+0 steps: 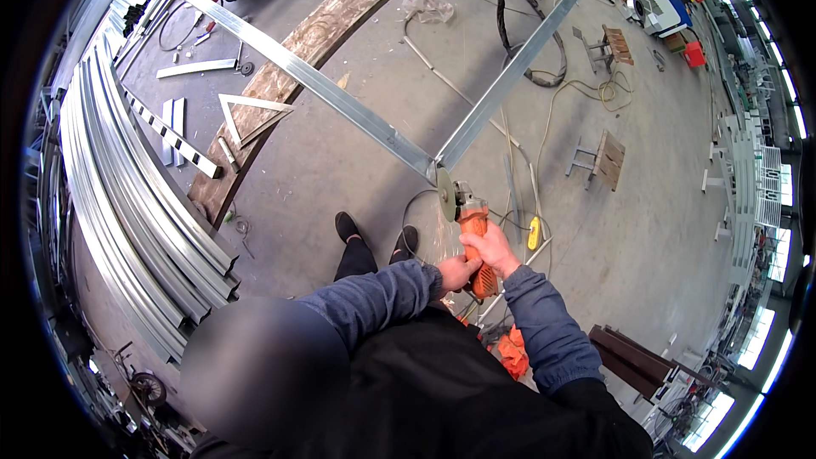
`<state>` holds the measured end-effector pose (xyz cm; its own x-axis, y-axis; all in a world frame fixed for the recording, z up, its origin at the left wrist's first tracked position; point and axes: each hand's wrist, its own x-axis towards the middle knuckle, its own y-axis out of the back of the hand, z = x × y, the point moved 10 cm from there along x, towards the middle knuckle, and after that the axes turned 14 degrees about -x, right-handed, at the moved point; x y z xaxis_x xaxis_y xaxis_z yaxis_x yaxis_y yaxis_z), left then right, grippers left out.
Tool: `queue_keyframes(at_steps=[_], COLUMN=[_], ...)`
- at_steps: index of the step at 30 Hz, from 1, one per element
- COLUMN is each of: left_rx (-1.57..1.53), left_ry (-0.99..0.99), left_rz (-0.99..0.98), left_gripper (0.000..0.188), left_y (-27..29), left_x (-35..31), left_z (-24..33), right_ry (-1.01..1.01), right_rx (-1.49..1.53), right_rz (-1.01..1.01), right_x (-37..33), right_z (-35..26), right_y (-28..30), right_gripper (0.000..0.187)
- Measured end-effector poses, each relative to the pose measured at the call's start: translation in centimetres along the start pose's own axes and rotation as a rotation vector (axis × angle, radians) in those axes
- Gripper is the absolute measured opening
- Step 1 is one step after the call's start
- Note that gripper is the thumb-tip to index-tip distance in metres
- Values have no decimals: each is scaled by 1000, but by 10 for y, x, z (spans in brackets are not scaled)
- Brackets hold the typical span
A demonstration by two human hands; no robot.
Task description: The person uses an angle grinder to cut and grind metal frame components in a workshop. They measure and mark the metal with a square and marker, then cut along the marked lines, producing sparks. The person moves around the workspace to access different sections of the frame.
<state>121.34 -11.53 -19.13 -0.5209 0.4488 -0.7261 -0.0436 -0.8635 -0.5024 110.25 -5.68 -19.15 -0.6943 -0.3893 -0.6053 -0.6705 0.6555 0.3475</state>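
While both hands close around its body, the orange angle grinder sits at the near corner of a metal frame, its pale greenish disc standing on edge right by the joint and sparks streaking down below. The right hand wraps the upper part of the housing from the right; the left hand grips lower down, near the rear end. The housing is bright orange, with a greyish metal head. The frame's two silvery bars meet in a point and spread away to left and right above the floor.

Smooth grey floor, scuffed and littered with bits, fills a large workshop with bright windows along the right side.

To the left lies a stack of long shiny steel profiles; a worn plank passes beneath the frame's left bar and carries a triangular set square. Two small wooden-topped stands are on the right. Loose cables snake across the floor, one running close to the grinder, with a yellow object just beside the right hand, and dark shoes near the work.
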Motion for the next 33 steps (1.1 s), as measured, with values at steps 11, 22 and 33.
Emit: queue_keyframes(at_steps=[11,22,33], left_rx=[-152,-187,-185], left_ry=[-80,96,73], left_rz=[21,-157,-193], left_gripper=[49,47,50], left_y=[5,-7,-4], left_x=[14,-20,-39], left_z=[-13,-9,1], right_ry=[-37,-105,-151], right_rx=[87,-124,19], right_rz=[-16,26,-4], right_x=[-1,-15,-9], right_z=[-10,-29,-26], right_y=[-5,1,-8], right_gripper=[40,52,45])
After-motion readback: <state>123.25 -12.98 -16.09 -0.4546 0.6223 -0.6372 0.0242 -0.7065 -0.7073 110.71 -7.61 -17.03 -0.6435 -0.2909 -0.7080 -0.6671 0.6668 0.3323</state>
